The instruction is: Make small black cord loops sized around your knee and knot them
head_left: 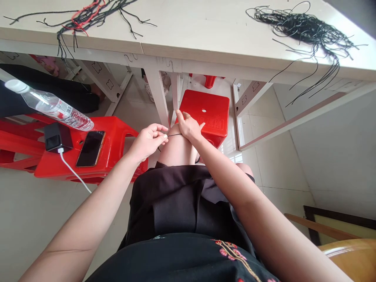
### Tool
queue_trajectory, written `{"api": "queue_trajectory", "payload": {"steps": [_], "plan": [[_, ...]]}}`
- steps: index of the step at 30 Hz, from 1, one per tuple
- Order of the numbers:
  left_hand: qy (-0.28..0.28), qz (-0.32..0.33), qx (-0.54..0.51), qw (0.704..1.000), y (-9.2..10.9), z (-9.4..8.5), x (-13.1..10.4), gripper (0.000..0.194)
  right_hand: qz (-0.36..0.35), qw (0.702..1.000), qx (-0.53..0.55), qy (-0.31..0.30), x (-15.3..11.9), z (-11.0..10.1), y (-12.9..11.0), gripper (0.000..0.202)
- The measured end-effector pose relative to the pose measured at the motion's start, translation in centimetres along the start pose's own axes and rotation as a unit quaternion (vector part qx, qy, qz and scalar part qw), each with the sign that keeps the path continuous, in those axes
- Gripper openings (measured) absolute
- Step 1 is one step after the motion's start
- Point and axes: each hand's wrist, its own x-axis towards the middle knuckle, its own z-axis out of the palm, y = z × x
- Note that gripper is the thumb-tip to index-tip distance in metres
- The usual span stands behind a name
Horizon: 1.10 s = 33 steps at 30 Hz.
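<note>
My left hand [148, 141] and my right hand [189, 126] meet over my bare knee [178, 147], below the table edge. A thin black cord [174, 135] runs taut between them across the knee. The left hand's fingertips pinch one end. The right hand presses or pinches the other end against the knee. A black skirt [179, 199] covers my lap.
A pale table [205, 31] spans the top, with a tangle of black cords [308, 31] at right and black and red cords [88, 13] at left. A red stool [111, 145] at left holds a water bottle [53, 105], a phone [90, 149] and a charger [57, 137]. Another red stool [211, 113] stands ahead.
</note>
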Motion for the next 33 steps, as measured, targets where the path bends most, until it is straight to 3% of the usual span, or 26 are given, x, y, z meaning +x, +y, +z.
{"api": "queue_trajectory", "payload": {"steps": [7, 15, 26, 33], "plan": [[-0.033, -0.100, -0.097, 0.990, 0.9, 0.0, -1.1, 0.019, 0.006, 1.000, -0.007, 0.001, 0.1, 0.2, 0.2, 0.082], [-0.021, -0.078, -0.085, 0.993, -0.3, -0.6, -1.7, 0.028, 0.005, 1.000, 0.002, 0.001, 0.0, 0.1, 0.1, 0.080], [-0.079, -0.157, -0.161, 0.971, 0.5, -0.2, -2.2, 0.030, 0.003, 1.000, 0.015, 0.008, 0.0, 0.3, 0.2, 0.077], [-0.070, -0.161, -0.165, 0.970, 0.1, -0.4, -3.2, 0.026, 0.008, 1.000, 0.019, 0.006, -0.1, 0.2, 0.1, 0.076]]}}
